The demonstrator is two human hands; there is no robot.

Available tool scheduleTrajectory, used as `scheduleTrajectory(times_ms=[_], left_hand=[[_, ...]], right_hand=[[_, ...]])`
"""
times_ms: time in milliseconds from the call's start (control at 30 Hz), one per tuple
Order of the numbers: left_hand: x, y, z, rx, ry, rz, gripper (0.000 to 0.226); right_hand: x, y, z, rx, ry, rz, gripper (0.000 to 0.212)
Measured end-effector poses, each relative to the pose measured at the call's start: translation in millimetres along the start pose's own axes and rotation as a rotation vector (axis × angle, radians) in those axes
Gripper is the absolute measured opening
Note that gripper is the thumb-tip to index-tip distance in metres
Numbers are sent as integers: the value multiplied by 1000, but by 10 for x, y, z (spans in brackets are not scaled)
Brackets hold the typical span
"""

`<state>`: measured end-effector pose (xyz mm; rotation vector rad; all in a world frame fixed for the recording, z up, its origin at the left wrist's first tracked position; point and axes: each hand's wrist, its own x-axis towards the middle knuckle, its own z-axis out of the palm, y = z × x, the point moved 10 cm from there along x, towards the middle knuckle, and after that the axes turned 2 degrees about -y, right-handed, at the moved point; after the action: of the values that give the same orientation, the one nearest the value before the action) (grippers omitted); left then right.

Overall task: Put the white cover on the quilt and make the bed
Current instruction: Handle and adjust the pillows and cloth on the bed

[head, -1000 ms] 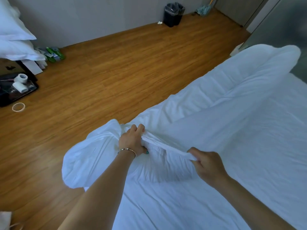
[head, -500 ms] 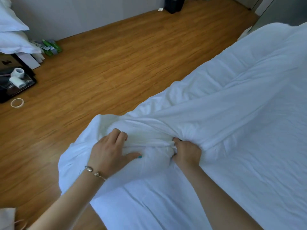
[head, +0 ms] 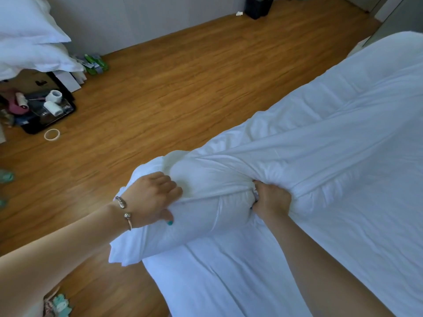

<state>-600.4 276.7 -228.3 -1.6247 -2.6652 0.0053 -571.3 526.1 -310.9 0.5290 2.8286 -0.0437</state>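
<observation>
The white cover lies along the bed, stuffed with the quilt, its bulging corner hanging over the bed's left edge. My left hand, with a bracelet at the wrist, grips the cover's fabric at that corner, fingers curled over the top and thumb below. My right hand clutches a bunched fold of the cover just right of the bulge, and taut creases run from it across the bed. The quilt itself is hidden inside the cover.
Wooden floor spreads left of the bed. White pillows are stacked at the upper left above a black tray of rolls and small items. A tape ring lies on the floor. A black bin stands by the far wall.
My hands moved closer together, then gathered the cover's edge at the corner. The cover is now pulled tight over the bulging quilt corner, and my left hand has slid left along it.
</observation>
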Motion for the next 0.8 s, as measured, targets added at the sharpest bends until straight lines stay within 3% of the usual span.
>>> scheduleTrajectory(times_ms=[67, 167, 233, 333, 433, 567, 667, 800], left_hand=[[-71, 186, -23, -18, 102, 94, 62], [-442, 380, 308, -41, -25, 40, 83], [-567, 301, 468, -11, -50, -24, 79], [-499, -96, 409, 11, 113, -276, 33], [-507, -334, 417, 10, 247, -507, 34], [-379, -771, 353, -2, 366, -599, 27], [-320, -1011, 565, -159, 376, -585, 24], [-485, -877, 994, -277, 341, -566, 21]], right_hand=[[-4, -4, -1, 17, 0, 4, 17], [69, -57, -64, 13, 1, -7, 9], [118, -87, -94, 3, -2, -9, 9], [110, -102, -74, 6, -11, -3, 17], [140, -63, -52, -16, 1, 10, 23], [82, -242, -241, -57, 265, -111, 43], [-139, -441, -343, -43, 522, -249, 42], [-407, -674, -369, 125, 564, -461, 40]])
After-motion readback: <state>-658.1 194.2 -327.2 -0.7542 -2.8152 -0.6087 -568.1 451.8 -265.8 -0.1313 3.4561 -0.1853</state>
